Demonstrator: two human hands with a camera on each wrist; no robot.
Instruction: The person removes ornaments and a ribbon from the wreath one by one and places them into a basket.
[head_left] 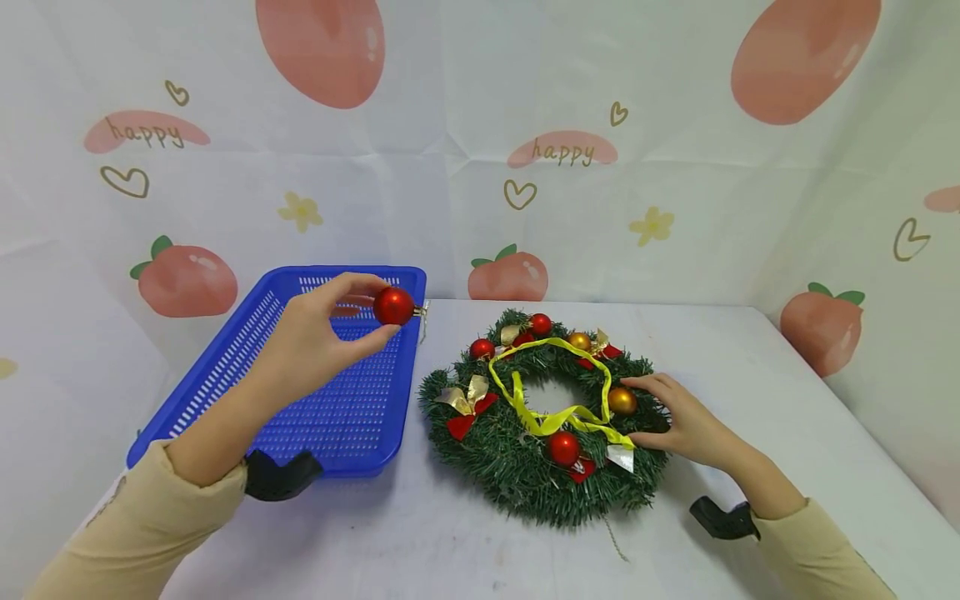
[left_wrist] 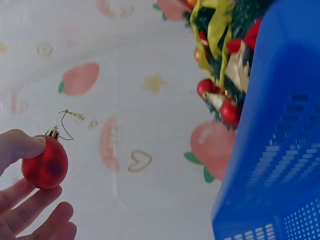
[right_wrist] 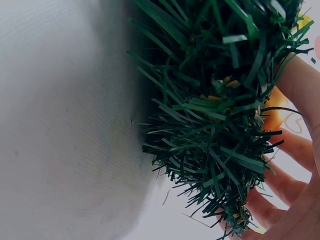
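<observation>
A glossy red Christmas bauble (head_left: 393, 307), its cap and string loop pointing right in the head view, is pinched between the thumb and fingers of my left hand (head_left: 318, 337). That hand is raised over the right side of a blue plastic basket (head_left: 408, 392). My right hand (head_left: 693, 421) is at the right edge of a green wreath (head_left: 487, 467), fingers spread and gently bent beside a gold bauble (head_left: 622, 401). Its thumb lies near the end of a yellow ribbon (head_left: 551, 423). In the right wrist view, green tinsel (right_wrist: 215, 120) partly covers the fingers (right_wrist: 282, 182).
Red baubles (head_left: 564, 448), another gold bauble (head_left: 579, 341) and red-and-gold bows (head_left: 467, 404) decorate the wreath. Basket and wreath stand side by side on a white-covered table (head_left: 450, 550). A fruit-printed cloth (head_left: 450, 217) hangs behind.
</observation>
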